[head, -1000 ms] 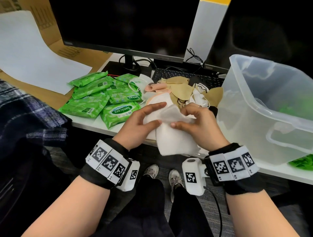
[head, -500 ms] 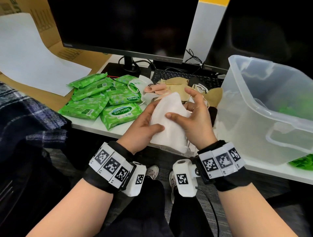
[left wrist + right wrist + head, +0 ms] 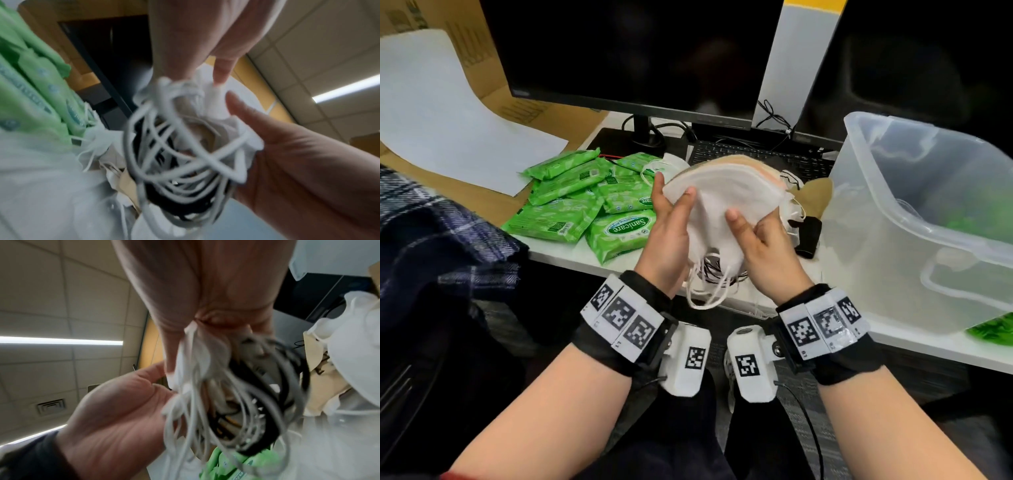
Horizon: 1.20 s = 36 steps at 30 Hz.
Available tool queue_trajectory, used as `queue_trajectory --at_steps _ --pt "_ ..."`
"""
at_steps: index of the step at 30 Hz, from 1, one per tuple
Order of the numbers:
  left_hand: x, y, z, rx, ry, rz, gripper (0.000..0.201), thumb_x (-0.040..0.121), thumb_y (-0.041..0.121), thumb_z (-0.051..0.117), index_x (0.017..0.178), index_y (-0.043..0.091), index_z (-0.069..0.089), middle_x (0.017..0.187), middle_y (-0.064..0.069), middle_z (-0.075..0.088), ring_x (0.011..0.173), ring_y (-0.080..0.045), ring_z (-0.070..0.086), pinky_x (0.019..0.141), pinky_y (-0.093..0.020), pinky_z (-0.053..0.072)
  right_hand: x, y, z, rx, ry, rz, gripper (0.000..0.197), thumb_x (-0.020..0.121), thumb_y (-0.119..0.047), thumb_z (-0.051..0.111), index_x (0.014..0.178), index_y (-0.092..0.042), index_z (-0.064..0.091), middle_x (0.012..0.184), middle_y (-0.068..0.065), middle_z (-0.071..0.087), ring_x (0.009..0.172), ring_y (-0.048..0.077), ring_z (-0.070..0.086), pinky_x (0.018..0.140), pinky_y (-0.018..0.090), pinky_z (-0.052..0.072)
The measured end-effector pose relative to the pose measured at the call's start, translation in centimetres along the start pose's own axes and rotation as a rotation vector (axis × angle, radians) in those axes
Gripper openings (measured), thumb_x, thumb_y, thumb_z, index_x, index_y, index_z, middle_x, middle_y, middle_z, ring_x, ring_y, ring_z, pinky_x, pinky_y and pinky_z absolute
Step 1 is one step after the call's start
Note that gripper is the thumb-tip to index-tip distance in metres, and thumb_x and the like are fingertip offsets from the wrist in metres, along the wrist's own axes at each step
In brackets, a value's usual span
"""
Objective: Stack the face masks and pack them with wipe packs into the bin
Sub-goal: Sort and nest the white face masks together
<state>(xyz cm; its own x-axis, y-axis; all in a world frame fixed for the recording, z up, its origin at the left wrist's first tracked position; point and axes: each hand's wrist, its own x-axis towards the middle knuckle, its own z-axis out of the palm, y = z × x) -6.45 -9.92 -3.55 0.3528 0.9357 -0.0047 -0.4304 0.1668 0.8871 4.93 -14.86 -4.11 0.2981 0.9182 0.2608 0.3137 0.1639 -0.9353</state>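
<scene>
Holding stack of face masks [image 3: 726,202] between both hands at frame centre, above worktop [image 3: 558,255] front edge. Left hand [image 3: 667,236] grips stack's left side, thumb on white top mask, fingers behind. Right hand [image 3: 767,246] clamps right side, thumb pressed on top mask. Ear loops [image 3: 709,284] dangle below in white and black tangle. Green wipe packs [image 3: 585,209] piled on worktop, left of masks. Few loose masks [image 3: 815,192] lie behind stack. Clear bin [image 3: 928,219] at right of frame, well apart from hands.
</scene>
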Motion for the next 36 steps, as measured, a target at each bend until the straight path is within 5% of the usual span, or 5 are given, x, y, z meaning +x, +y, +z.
queue_trajectory --at_steps 7,12,16,24,36 --pt "0.5 0.1 -0.9 0.016 -0.001 0.188 0.091 0.081 -0.013 0.056 0.143 0.040 0.014 0.122 -0.006 0.057 0.094 -0.011 0.066 0.078 -0.031 0.056 0.5 0.2 -1.7 0.030 -0.073 0.114 0.074 0.064 0.006 0.076 0.125 -0.011 0.038 0.123 0.009 0.057 0.112 0.020 0.059 0.096 0.043 0.049" --pt "0.6 0.8 -2.9 0.200 -0.089 0.441 0.084 0.071 -0.010 0.058 0.132 0.042 0.032 0.147 -0.004 0.037 0.114 -0.017 0.056 0.080 -0.026 0.052 1.7 -1.4 -3.6 0.130 0.173 0.036 0.058 0.072 0.020 0.060 0.104 -0.025 0.041 0.081 0.008 0.062 0.063 0.008 0.062 0.062 0.025 0.054" --pt "0.7 1.6 -3.1 0.479 -0.241 0.360 0.051 0.079 -0.013 0.051 0.109 0.027 0.060 0.097 0.026 0.067 0.097 0.010 0.057 0.083 -0.007 0.040 2.7 -2.4 -4.0 0.084 0.190 -0.015 0.053 0.075 0.017 0.060 0.109 -0.020 0.043 0.074 -0.001 0.061 0.062 0.007 0.059 0.062 0.025 0.050" --pt "1.4 2.2 -3.7 0.359 0.000 0.316 0.023 0.077 -0.003 0.068 0.095 0.013 0.069 0.069 0.018 0.070 0.077 0.004 0.064 0.080 -0.011 0.048 3.6 -2.7 -4.0 0.014 -0.126 0.086 0.039 0.082 0.013 0.052 0.096 -0.023 0.050 0.072 0.005 0.056 0.055 0.005 0.054 0.059 0.018 0.044" --pt "2.3 1.0 -4.4 0.462 0.133 0.303 0.035 0.086 -0.003 0.056 0.107 0.024 0.062 0.108 0.006 0.064 0.103 0.002 0.056 0.098 -0.014 0.040 7.0 0.8 -4.7 -1.294 -0.387 0.480 0.075 0.078 -0.017 0.072 0.141 -0.023 0.032 0.139 0.019 0.039 0.130 0.033 0.037 0.102 0.039 0.039"
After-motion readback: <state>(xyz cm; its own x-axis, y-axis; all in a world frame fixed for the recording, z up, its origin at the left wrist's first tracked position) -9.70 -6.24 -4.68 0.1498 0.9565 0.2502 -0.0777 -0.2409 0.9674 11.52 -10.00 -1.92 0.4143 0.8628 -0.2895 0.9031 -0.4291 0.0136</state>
